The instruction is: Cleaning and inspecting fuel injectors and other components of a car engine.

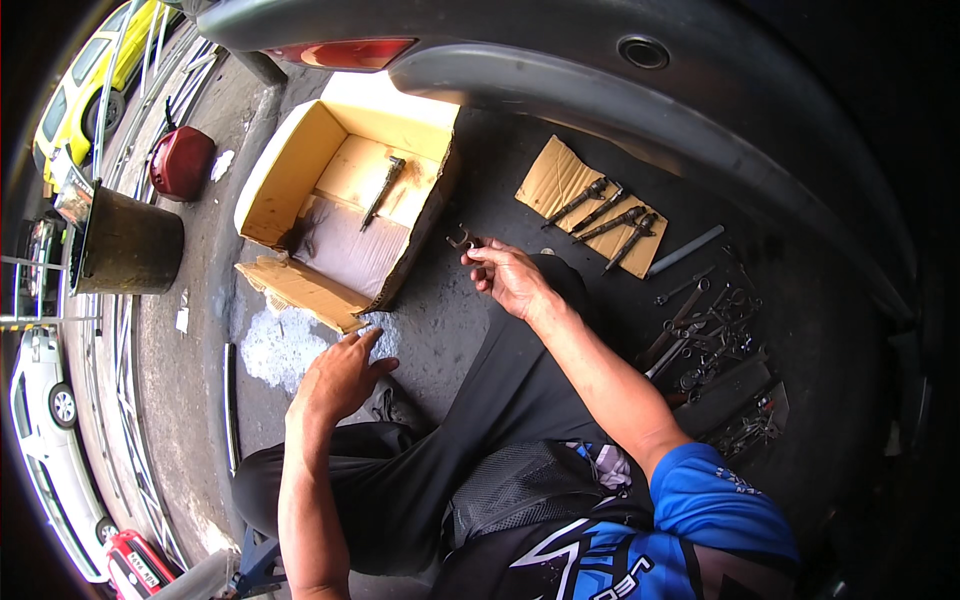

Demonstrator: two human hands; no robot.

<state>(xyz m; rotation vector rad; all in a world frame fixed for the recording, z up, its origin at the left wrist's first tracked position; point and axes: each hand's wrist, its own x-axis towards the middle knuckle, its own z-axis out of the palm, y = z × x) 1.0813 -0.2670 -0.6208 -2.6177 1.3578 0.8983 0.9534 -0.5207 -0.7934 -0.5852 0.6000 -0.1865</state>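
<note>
My right hand pinches a small dark forked metal clamp between thumb and fingers, just right of an open cardboard box. One fuel injector lies inside the box on its stained bottom. My left hand hovers by the box's torn near flap, fingers loosely apart and holding nothing; I cannot tell whether the fingertips touch the cardboard. Several more dark injectors rest side by side on a flat cardboard sheet to the right.
A car bumper overhangs the far side. Wrenches and other hand tools are heaped at right, near a grey tube. Leftward stand a black bucket and a red container. White residue marks the floor.
</note>
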